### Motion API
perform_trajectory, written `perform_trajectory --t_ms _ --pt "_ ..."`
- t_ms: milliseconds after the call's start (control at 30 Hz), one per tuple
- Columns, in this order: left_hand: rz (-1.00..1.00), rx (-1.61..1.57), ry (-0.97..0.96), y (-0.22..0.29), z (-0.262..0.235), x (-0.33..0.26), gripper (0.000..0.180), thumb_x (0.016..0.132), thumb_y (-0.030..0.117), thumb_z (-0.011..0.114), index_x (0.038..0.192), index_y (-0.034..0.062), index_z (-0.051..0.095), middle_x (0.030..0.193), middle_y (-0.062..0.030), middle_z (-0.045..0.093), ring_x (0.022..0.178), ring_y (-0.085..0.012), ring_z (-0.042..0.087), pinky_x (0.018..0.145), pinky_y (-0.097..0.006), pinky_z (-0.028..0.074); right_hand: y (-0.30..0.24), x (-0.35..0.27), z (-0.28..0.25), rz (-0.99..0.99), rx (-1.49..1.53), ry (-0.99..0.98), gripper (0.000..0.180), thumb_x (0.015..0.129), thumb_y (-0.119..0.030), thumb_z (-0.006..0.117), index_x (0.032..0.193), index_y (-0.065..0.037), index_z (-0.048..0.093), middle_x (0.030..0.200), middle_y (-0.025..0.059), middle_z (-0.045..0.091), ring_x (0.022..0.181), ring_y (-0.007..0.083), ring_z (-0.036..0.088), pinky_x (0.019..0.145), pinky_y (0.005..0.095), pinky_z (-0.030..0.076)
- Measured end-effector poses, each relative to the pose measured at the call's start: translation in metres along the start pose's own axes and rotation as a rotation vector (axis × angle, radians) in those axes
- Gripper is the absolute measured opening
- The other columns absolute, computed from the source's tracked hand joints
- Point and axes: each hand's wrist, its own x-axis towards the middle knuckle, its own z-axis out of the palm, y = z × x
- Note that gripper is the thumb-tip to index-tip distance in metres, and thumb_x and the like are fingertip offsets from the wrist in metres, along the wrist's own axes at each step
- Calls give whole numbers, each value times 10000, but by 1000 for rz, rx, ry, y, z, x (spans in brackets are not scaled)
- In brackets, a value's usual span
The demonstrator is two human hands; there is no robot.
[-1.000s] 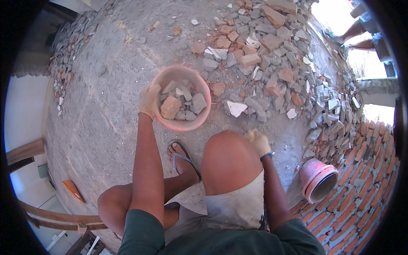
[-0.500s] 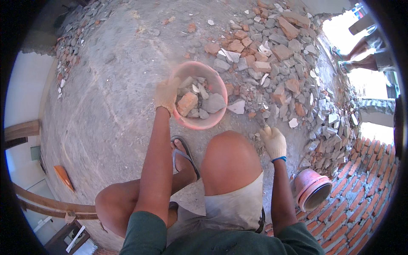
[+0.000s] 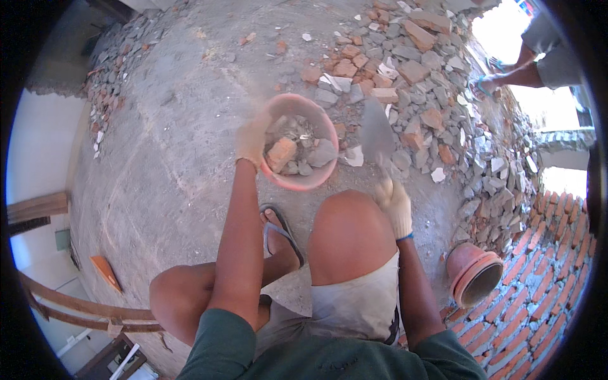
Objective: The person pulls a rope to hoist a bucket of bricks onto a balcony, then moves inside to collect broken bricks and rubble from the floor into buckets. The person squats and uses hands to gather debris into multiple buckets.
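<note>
A reddish plastic bucket (image 3: 297, 184) stands on the dusty floor in front of me, with grey rubble and an orange brick piece (image 3: 281, 154) inside. My left hand (image 3: 252, 142), in a pale work glove, grips its left rim; the fingers are blurred. In my gloved right hand (image 3: 395, 204), closed round the handle, is a trowel (image 3: 377, 130). Its grey blade points away from me, to the right of the bucket and over the edge of the rubble pile (image 3: 411, 95). The handle is mostly covered by the glove.
A second reddish bucket (image 3: 461, 272) lies tipped at the right, beside exposed brickwork (image 3: 513, 304). Another person's legs (image 3: 516, 75) show beyond the pile at upper right. More rubble (image 3: 114, 79) lines the far left edge. An orange piece (image 3: 106, 272) lies at the left.
My right hand has moved slightly left and lifted the trowel, so its blade now shows plainly. The bucket holds more fine debris. The other person's feet have shifted left.
</note>
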Motion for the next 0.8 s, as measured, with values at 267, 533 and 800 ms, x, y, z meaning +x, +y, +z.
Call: perform_trajectory --t_ms 267,533,800 --pt "-67 -53 -10 -8 -17 -4 497 959 374 653 1177 -69 712 1069 -116 746 945 -192 691 812 -341 551 179 -61 99 39 187 -321 335 1003 -346 554 1066 -46 690 1086 263 705 1027 448 682 876 522 534" --pt "-162 -366 21 -90 -81 -3 438 925 262 722 1225 -53 668 1078 -98 703 895 -201 680 774 -350 552 35 48 71 161 -53 -237 496 943 -490 651 1054 -12 721 1039 298 714 1041 466 680 900 536 523" --pt "-8 -49 -113 -71 -69 -7 381 935 261 695 1135 -64 707 999 -88 712 876 -203 689 752 -349 548 71 74 25 141 -230 14 517 943 -511 648 981 1 711 996 295 708 1012 474 674 862 554 513"
